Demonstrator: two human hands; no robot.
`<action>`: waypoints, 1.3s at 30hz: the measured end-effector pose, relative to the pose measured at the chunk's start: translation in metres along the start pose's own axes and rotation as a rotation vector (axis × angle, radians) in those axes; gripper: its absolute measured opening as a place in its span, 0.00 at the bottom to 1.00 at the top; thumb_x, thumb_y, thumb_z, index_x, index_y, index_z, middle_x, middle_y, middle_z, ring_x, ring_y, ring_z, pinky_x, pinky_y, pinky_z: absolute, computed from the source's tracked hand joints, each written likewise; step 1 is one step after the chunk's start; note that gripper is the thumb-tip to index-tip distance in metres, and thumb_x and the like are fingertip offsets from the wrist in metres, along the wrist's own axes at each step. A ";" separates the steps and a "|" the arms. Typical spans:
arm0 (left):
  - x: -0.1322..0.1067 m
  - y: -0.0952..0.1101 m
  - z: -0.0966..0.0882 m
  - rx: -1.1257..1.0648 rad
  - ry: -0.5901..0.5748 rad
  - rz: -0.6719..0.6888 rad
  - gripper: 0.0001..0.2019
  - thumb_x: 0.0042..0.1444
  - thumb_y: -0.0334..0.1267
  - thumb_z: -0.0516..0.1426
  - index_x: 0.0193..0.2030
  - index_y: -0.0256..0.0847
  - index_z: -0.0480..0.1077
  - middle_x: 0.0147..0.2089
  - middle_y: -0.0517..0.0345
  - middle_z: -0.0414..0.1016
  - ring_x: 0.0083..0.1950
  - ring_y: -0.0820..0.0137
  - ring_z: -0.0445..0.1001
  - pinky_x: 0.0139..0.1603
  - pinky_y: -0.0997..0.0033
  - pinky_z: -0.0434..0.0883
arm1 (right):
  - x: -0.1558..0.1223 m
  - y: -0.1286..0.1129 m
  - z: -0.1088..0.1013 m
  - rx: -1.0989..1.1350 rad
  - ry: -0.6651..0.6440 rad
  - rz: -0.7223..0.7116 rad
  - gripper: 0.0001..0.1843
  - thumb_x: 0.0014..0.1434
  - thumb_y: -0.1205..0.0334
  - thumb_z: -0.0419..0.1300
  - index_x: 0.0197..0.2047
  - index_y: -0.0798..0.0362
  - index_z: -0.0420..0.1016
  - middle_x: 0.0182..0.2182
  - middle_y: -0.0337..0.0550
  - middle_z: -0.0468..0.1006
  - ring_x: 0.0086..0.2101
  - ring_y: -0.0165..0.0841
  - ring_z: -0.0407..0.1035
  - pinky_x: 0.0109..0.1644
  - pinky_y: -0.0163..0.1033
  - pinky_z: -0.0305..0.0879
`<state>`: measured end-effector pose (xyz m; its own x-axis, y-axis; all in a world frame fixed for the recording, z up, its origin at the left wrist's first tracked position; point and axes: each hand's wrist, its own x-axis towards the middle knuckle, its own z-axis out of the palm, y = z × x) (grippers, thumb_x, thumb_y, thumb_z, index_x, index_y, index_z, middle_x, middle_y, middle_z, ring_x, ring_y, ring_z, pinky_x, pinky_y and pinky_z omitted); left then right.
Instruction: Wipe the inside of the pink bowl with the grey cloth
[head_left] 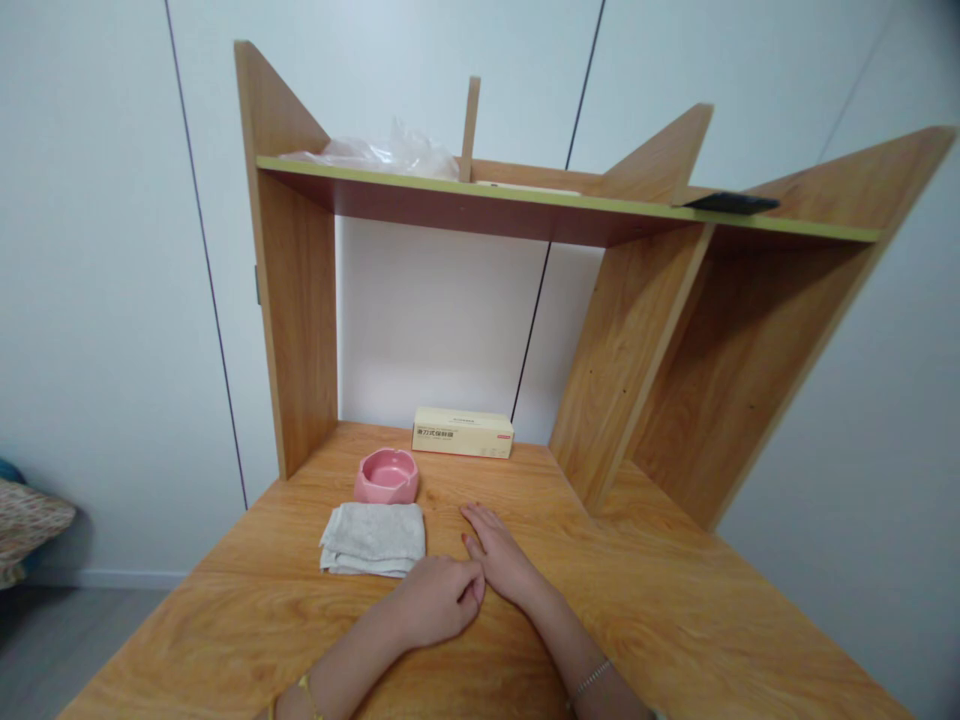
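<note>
My left hand [444, 603] is curled into a fist on the wooden desk [675, 620], with no object showing in it. Its knuckle side meets the thumb side of my right hand [496, 556], which lies flat, palm down, fingers stretched forward and holding nothing. Just beyond my left hand is a folded grey cloth [373, 538], its near right corner close to the fist. Behind the cloth stands a pink faceted ashtray [386, 477], its near side partly covered by the cloth.
A long cream box [463, 433] with printed lettering stands at the desk's back. Wooden side panels [300, 330] hold up a shelf [450, 200] bearing a clear plastic bag [390, 152] and a dark flat object [733, 203]. Patterned fabric [34, 525] shows at far left.
</note>
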<state>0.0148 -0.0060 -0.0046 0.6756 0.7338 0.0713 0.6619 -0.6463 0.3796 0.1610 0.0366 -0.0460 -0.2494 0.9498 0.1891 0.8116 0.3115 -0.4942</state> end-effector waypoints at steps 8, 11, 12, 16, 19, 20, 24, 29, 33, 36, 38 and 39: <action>-0.001 0.001 0.000 0.019 0.036 0.026 0.09 0.54 0.31 0.46 0.30 0.42 0.66 0.27 0.60 0.73 0.29 0.70 0.71 0.29 0.76 0.62 | -0.002 0.000 -0.001 0.026 0.024 -0.023 0.25 0.57 0.63 0.46 0.57 0.61 0.58 0.56 0.52 0.61 0.57 0.36 0.50 0.61 0.44 0.44; -0.002 0.002 -0.004 0.023 0.123 0.119 0.09 0.53 0.30 0.46 0.31 0.42 0.65 0.29 0.60 0.73 0.30 0.71 0.71 0.31 0.76 0.63 | -0.003 -0.004 -0.004 0.093 0.079 -0.105 0.27 0.55 0.63 0.48 0.59 0.59 0.54 0.56 0.51 0.61 0.56 0.35 0.53 0.59 0.43 0.48; -0.003 0.001 -0.006 0.026 0.167 0.147 0.09 0.52 0.29 0.46 0.31 0.42 0.65 0.30 0.60 0.73 0.31 0.70 0.71 0.32 0.75 0.63 | -0.003 -0.008 -0.006 0.113 0.097 -0.146 0.28 0.54 0.63 0.49 0.59 0.58 0.54 0.56 0.51 0.61 0.55 0.35 0.53 0.59 0.42 0.49; -0.006 -0.011 -0.025 0.087 0.402 0.144 0.08 0.51 0.31 0.46 0.32 0.42 0.65 0.31 0.57 0.74 0.33 0.68 0.71 0.35 0.72 0.64 | -0.009 -0.036 -0.010 0.090 0.093 -0.260 0.25 0.53 0.65 0.51 0.55 0.51 0.60 0.52 0.46 0.65 0.52 0.37 0.56 0.56 0.43 0.50; -0.010 -0.026 -0.042 0.122 0.643 0.008 0.10 0.53 0.32 0.45 0.38 0.41 0.65 0.32 0.56 0.74 0.33 0.67 0.72 0.37 0.70 0.64 | -0.015 -0.061 -0.008 0.024 0.029 -0.320 0.26 0.52 0.60 0.54 0.55 0.48 0.58 0.51 0.43 0.66 0.48 0.39 0.59 0.52 0.43 0.54; -0.011 -0.031 -0.047 0.140 0.714 -0.055 0.11 0.53 0.33 0.45 0.39 0.41 0.64 0.32 0.56 0.74 0.33 0.67 0.72 0.37 0.70 0.64 | -0.016 -0.068 -0.006 -0.009 0.006 -0.335 0.28 0.51 0.59 0.56 0.56 0.48 0.57 0.51 0.43 0.66 0.47 0.39 0.59 0.51 0.44 0.54; -0.012 -0.050 -0.058 0.137 0.862 -0.299 0.13 0.55 0.35 0.45 0.46 0.42 0.61 0.37 0.57 0.73 0.37 0.66 0.72 0.38 0.69 0.65 | -0.014 -0.079 0.002 -0.217 -0.017 -0.324 0.23 0.52 0.62 0.56 0.52 0.48 0.61 0.46 0.42 0.69 0.44 0.40 0.60 0.47 0.43 0.54; -0.008 -0.071 -0.056 0.068 0.906 -0.488 0.12 0.54 0.35 0.46 0.46 0.41 0.61 0.45 0.53 0.66 0.46 0.64 0.69 0.41 0.67 0.67 | -0.005 -0.048 -0.022 -0.380 0.045 -0.137 0.13 0.50 0.70 0.53 0.40 0.48 0.67 0.39 0.39 0.72 0.42 0.36 0.62 0.45 0.39 0.51; -0.005 -0.087 -0.049 -0.046 0.903 -0.602 0.12 0.53 0.36 0.48 0.44 0.39 0.62 0.54 0.47 0.57 0.55 0.58 0.61 0.50 0.60 0.63 | -0.011 0.001 -0.060 -0.448 0.137 0.173 0.12 0.47 0.72 0.51 0.36 0.52 0.67 0.36 0.44 0.72 0.39 0.38 0.62 0.40 0.39 0.51; -0.001 -0.096 -0.043 -0.210 0.848 -0.639 0.15 0.53 0.39 0.48 0.46 0.36 0.61 0.53 0.44 0.57 0.50 0.58 0.66 0.50 0.56 0.63 | -0.017 0.024 -0.075 -0.489 0.185 0.279 0.15 0.45 0.70 0.51 0.38 0.53 0.68 0.38 0.48 0.71 0.41 0.42 0.60 0.41 0.42 0.50; 0.001 -0.099 -0.039 -0.275 0.819 -0.640 0.18 0.53 0.42 0.49 0.48 0.35 0.60 0.51 0.43 0.60 0.46 0.58 0.70 0.48 0.56 0.65 | -0.018 0.026 -0.076 -0.468 0.192 0.247 0.19 0.45 0.66 0.54 0.43 0.50 0.68 0.40 0.45 0.70 0.43 0.41 0.59 0.43 0.42 0.49; 0.002 -0.101 -0.038 -0.292 0.816 -0.642 0.20 0.53 0.44 0.49 0.49 0.34 0.59 0.50 0.42 0.61 0.45 0.58 0.70 0.47 0.56 0.66 | -0.017 0.025 -0.074 -0.439 0.194 0.206 0.21 0.45 0.63 0.55 0.46 0.47 0.67 0.41 0.44 0.70 0.43 0.41 0.59 0.44 0.42 0.49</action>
<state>-0.0629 0.0683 -0.0078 -0.2618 0.9058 0.3331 0.6394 -0.0957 0.7629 0.2247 0.0263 0.0011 0.0073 0.9541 0.2994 0.9890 0.0373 -0.1428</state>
